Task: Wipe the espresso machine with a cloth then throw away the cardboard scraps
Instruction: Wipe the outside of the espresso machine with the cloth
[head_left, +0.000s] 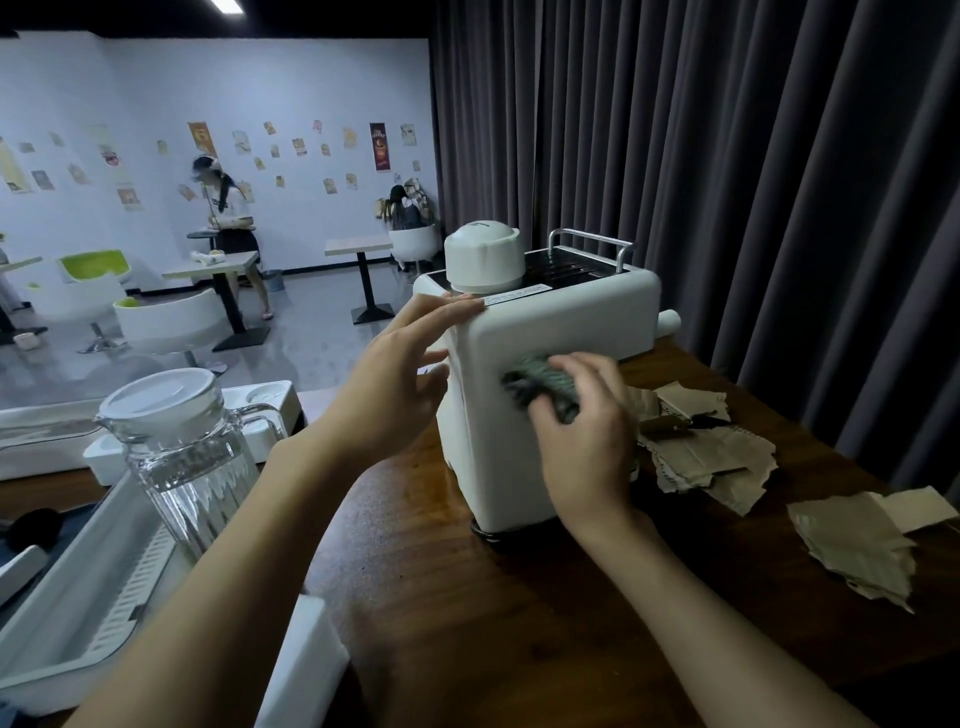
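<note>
A dark green-grey cloth (540, 384) is clutched in the right grip (579, 431), fingers curled round the fabric, and is pressed against the near side panel of the white espresso machine (550, 322); the left grip (405, 374) is released, its straight fingers laid on the machine's top edge at 10 o'clock of the cloth; the machine is stood on the dark wooden worktop (467, 597); torn cardboard scraps (711, 457) are strewn at 3 o'clock of the machine, a further heap (852, 540) at 4 o'clock; a lidded glass pitcher (182, 457) is seen at 9 o'clock.
</note>
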